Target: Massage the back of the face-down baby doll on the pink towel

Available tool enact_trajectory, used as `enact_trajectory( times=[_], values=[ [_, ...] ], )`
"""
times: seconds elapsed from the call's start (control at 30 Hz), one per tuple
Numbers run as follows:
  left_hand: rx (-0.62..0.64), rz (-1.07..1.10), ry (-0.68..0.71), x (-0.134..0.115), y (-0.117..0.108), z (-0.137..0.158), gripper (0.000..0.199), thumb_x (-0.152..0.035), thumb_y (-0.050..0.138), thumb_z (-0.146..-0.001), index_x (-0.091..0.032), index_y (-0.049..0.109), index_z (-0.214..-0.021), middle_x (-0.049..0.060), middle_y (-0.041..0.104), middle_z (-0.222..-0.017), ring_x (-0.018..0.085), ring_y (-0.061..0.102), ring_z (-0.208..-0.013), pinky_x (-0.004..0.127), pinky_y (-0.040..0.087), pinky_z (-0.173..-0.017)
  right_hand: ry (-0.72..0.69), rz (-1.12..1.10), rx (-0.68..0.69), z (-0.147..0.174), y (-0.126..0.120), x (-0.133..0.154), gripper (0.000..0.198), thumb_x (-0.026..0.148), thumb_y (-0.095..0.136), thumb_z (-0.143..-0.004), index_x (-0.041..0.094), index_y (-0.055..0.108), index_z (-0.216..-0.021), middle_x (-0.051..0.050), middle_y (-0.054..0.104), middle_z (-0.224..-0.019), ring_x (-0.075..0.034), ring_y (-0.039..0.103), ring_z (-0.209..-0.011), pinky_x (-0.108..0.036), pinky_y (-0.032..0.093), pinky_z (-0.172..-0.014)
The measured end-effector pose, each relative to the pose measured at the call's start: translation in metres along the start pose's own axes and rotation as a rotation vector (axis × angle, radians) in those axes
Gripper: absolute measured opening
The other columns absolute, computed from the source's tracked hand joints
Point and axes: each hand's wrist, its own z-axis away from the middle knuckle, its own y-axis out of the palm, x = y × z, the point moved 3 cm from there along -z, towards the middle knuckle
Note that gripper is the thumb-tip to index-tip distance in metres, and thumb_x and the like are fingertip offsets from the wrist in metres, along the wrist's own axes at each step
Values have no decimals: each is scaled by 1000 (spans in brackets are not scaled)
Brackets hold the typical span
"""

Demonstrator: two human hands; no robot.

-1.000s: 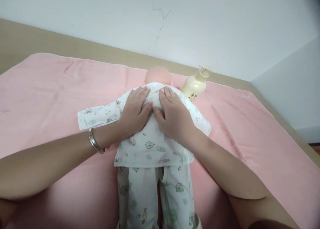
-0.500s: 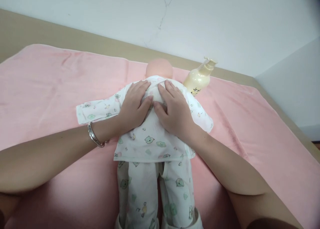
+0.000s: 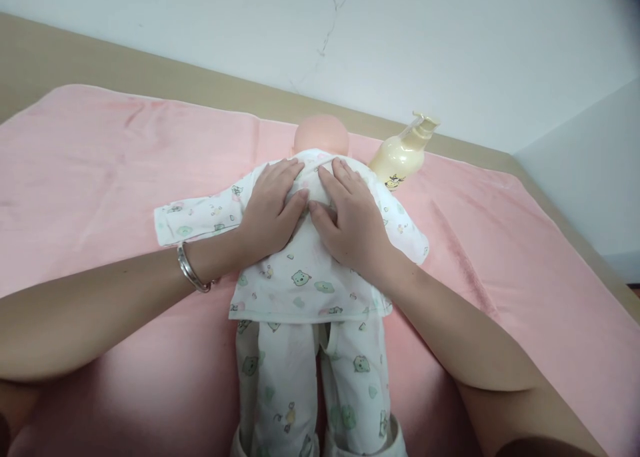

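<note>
A baby doll (image 3: 321,134) lies stretched out with its bald head toward the wall and its face out of sight. It wears a white long-sleeved top (image 3: 305,290) printed with small green and pink animals, and matching trousers (image 3: 287,377). My left hand (image 3: 274,207) rests flat on the left of the doll's upper torso, fingers extended. On the right side, my right hand (image 3: 350,217) lies the same way, thumb pointing inward. The two thumbs nearly meet at the middle. Neither hand grasps anything. A silver bangle (image 3: 191,268) circles my left wrist.
A pink blanket (image 3: 100,177) spreads under the doll over a tan surface (image 3: 150,70). Beyond the doll's right shoulder stands a pale yellow pump bottle (image 3: 400,157), tilted in view. A white wall (image 3: 450,44) with a crack rises behind.
Both hands keep their places on the doll's torso. The whole view has shifted very slightly; nothing else visibly differs.
</note>
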Motion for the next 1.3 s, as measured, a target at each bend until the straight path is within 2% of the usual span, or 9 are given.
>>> enact_trajectory(
  times=[0.23,0.4,0.6,0.77,0.93,1.3],
  values=[
    [-1,-4,4,-1,0,0,50,-41,34,-96,-18,53,-137,11,51,-151,26,44,-142,50,32,-123,-15,-4,-11,-1,0,-1,56,35,42,-94,9,49,-144,-18,41,-158,-32,34,-151,-59,28,-123],
    [-3,-3,13,-1,0,-1,51,-41,34,-96,-15,53,-136,12,51,-150,26,44,-141,50,32,-124,-10,26,4,-1,0,-1,58,32,43,-95,3,48,-144,-22,40,-158,-32,33,-151,-55,27,-125],
    [-1,-8,1,-1,1,-1,51,-41,33,-97,-17,52,-137,10,50,-151,26,43,-142,50,32,-123,-23,10,-18,0,1,-3,54,33,42,-94,9,50,-142,-19,43,-157,-32,35,-150,-59,29,-123],
    [-1,-11,7,-2,1,-1,51,-39,33,-97,-16,53,-138,10,51,-151,26,44,-142,49,32,-123,-28,29,0,-1,0,-4,56,33,42,-95,5,48,-143,-22,41,-157,-33,34,-151,-56,29,-124],
    [-1,-7,10,-1,1,0,49,-40,33,-97,-21,53,-138,7,51,-151,26,44,-142,49,32,-124,-36,7,-1,-1,0,-7,52,33,43,-94,16,49,-143,-13,42,-158,-31,33,-151,-59,29,-123],
    [-1,12,2,-1,1,-1,45,-41,36,-99,-25,54,-137,2,52,-150,28,43,-143,51,30,-125,-28,36,40,-2,-1,-7,52,33,41,-96,17,46,-145,-12,40,-159,-31,30,-152,-60,28,-124]
  ],
)
